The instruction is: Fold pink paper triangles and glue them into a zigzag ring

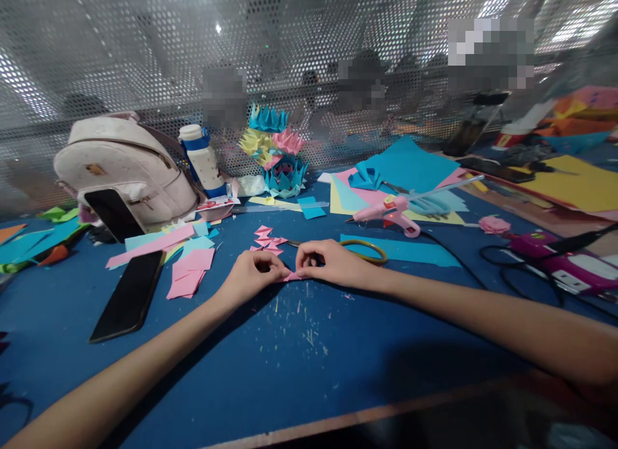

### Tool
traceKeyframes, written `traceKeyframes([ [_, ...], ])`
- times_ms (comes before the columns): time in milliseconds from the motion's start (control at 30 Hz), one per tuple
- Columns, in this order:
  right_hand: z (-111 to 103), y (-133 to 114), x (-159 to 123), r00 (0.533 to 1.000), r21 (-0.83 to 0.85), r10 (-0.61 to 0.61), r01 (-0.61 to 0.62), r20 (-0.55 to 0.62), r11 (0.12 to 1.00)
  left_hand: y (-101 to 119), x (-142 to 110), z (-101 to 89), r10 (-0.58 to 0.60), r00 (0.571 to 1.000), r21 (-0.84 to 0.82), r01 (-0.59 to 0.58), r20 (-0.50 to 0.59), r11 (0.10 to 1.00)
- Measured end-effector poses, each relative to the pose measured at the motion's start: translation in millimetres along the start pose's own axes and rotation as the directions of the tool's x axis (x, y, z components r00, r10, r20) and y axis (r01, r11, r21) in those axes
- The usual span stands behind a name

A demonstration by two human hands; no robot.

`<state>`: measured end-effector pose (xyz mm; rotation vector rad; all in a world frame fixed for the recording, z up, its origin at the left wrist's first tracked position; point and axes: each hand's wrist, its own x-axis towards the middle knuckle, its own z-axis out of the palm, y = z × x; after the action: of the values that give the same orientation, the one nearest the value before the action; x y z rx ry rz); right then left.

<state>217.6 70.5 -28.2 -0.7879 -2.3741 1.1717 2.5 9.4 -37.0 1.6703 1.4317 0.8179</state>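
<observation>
Between my two hands is a small folded piece of pink paper (pixel 292 277), low over the blue table (pixel 309 384). My left hand (pixel 253 272) pinches its left end, and my right hand (pixel 328 262) pinches its right end. Just behind my hands lie several small folded pink paper pieces (pixel 267 238). A pair of scissors with a yellow-green handle (pixel 369 249) rests beyond my right hand, partly covered by it. Left of my left hand is a stack of pink paper squares (pixel 190 272).
A black phone (pixel 129 298) lies at left, before a pale backpack (pixel 120 169) and a bottle (pixel 203 159). Folded paper flowers (pixel 284 175) stand at the back. A pink glue gun (pixel 386 211), coloured sheets (pixel 410 163) and a purple device with cables (pixel 555 259) occupy the right.
</observation>
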Motion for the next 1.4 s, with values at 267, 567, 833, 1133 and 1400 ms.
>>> traceKeyframes([
  [267, -4, -14, -3, 1.0, -0.12, 0.006, -0.003, 0.027, 0.993, 2, 0, -1.6, 0.004, 1.0, 0.015, -0.004, 0.029, 1.0],
  [567, -1, -11, -4, 1.0, -0.065, 0.001, -0.001, 0.005, 0.998, 0, 0, -3.5, -0.022, 0.998, -0.003, 0.022, 0.066, 1.0],
  [833, 0, -16, -4, 1.0, -0.084, -0.01, 0.011, 0.008, 0.996, -3, 1, -4.3, -0.013, 0.997, -0.044, 0.016, 0.076, 0.999],
  [1133, 1, -15, -4, 1.0, -0.092, -0.022, 0.021, -0.003, 0.995, -3, 2, -5.5, -0.018, 0.995, -0.07, 0.025, 0.097, 0.997],
  [1400, -3, -18, -4, 0.998, -0.154, -0.038, 0.046, 0.054, 0.987, 0, 4, -8.5, -0.023, 0.989, -0.056, 0.031, 0.147, 0.998],
])
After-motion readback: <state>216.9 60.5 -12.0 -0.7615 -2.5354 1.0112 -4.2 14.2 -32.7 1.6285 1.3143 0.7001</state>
